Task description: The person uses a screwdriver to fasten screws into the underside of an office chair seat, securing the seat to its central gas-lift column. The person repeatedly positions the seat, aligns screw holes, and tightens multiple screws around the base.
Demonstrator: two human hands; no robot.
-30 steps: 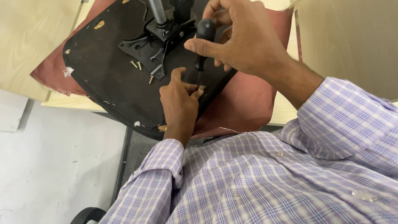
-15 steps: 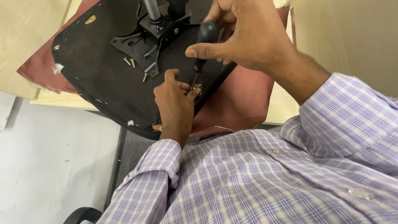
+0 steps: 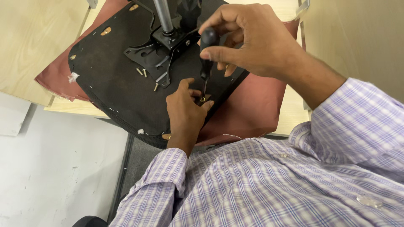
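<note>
My right hand (image 3: 256, 46) closes around the black handle of a screwdriver (image 3: 206, 54), thumb and fingers wrapped near its top, in the upper middle of the frame. The screwdriver stands nearly upright, its long axis running from the handle at the top down and slightly left to the tip, which points at a small brass screw (image 3: 203, 99) on the black underside of a chair seat (image 3: 113, 88). My left hand (image 3: 185, 113) lies on the seat just below, its fingertips pinched close about that screw and the tip. 3 loose screws (image 3: 145, 75) lie beside the black metal bracket (image 3: 155, 54) to the left. The seat lies on a dark red cloth (image 3: 252, 109) over a pale wooden table (image 3: 29, 46).
</note>
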